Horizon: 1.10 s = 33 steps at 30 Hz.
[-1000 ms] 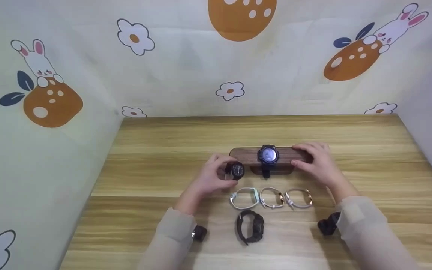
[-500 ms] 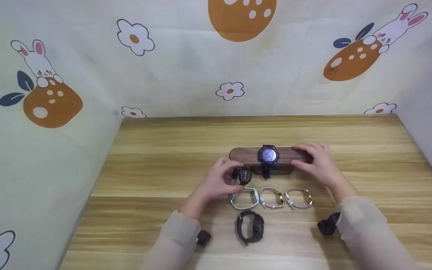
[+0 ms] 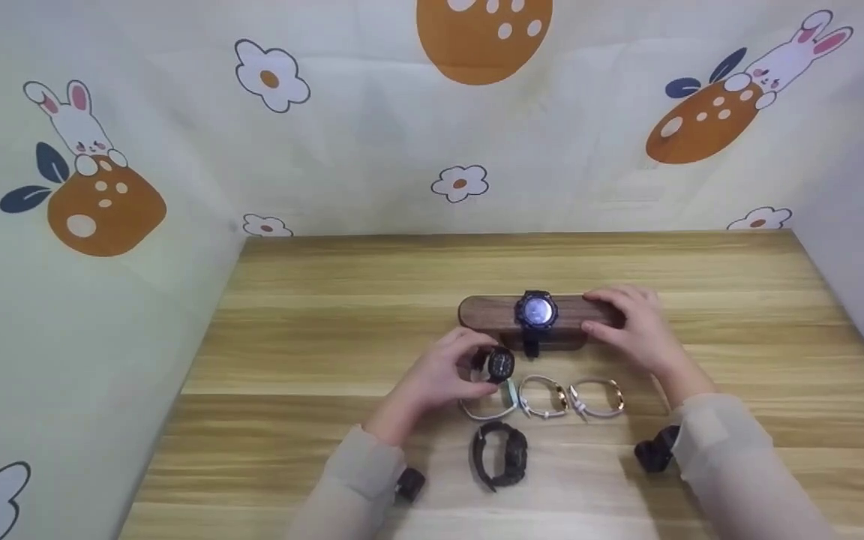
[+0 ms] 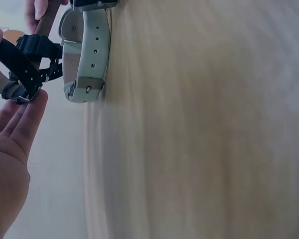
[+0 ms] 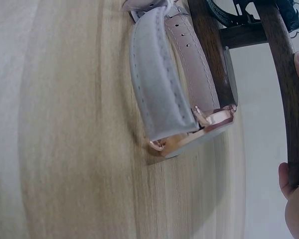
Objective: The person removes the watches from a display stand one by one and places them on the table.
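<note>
In the head view my left hand (image 3: pixel 443 375) pinches a small black watch (image 3: pixel 501 364) between thumb and fingers, above the mint-strapped watch (image 3: pixel 513 394). The left wrist view shows its black strap (image 4: pixel 20 62) buckled into a loop. My right hand (image 3: pixel 638 326) grips the right end of a dark wooden watch stand (image 3: pixel 488 311). Around the stand's bar sits a larger black digital watch (image 3: pixel 537 310), its face up. Seen from the right wrist, the bar (image 5: pixel 286 89) is held between thumb and fingers, which are partly out of frame.
Two pale-strapped watches with gold-coloured cases, a middle one (image 3: pixel 544 396) and a right one (image 3: pixel 598 397), lie on their sides in front of the stand. Nearer me lies a chunky black watch (image 3: pixel 502 455). The wooden table (image 3: pixel 289 300) meets a patterned backdrop (image 3: pixel 357 135) behind.
My left hand has carried the small black watch rightward and toward me, from the stand's left end to over the mint-strapped watch. The right hand keeps its grip on the stand.
</note>
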Tool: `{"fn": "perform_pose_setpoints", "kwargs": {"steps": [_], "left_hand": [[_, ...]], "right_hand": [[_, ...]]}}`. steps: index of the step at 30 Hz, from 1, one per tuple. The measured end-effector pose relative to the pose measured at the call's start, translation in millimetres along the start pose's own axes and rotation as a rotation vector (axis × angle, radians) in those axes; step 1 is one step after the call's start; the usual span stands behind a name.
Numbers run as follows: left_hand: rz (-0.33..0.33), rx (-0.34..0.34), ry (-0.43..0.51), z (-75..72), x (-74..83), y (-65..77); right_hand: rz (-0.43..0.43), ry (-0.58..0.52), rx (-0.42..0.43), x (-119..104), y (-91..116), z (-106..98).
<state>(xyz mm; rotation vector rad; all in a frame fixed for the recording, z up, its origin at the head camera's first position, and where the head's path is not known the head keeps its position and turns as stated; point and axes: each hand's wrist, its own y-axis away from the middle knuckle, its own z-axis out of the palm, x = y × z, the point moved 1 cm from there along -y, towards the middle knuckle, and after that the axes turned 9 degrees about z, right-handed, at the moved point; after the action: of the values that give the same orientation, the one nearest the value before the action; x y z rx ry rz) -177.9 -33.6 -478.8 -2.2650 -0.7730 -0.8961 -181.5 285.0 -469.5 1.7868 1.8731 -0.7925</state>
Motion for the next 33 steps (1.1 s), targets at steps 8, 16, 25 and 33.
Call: {"fn": "perform_pose_setpoints", "kwargs": {"steps": [8,16,25,33], "left_hand": [[0.030,-0.018,0.012,2.1,5.7,-4.4],[0.051,-0.006,0.161,7.1,15.3,-11.5],[0.126,0.015,0.283,14.1,25.4,-15.5],[0.103,-0.045,0.311,20.6,33.0,-18.9]], "right_hand": [[-0.004,-0.003,0.008,-0.3,-0.2,-0.4],[0.005,-0.012,-0.001,-0.4,0.5,-1.0],[-0.035,0.010,0.040,0.8,1.4,1.4],[-0.020,0.006,0.036,1.1,0.8,1.2]]}}
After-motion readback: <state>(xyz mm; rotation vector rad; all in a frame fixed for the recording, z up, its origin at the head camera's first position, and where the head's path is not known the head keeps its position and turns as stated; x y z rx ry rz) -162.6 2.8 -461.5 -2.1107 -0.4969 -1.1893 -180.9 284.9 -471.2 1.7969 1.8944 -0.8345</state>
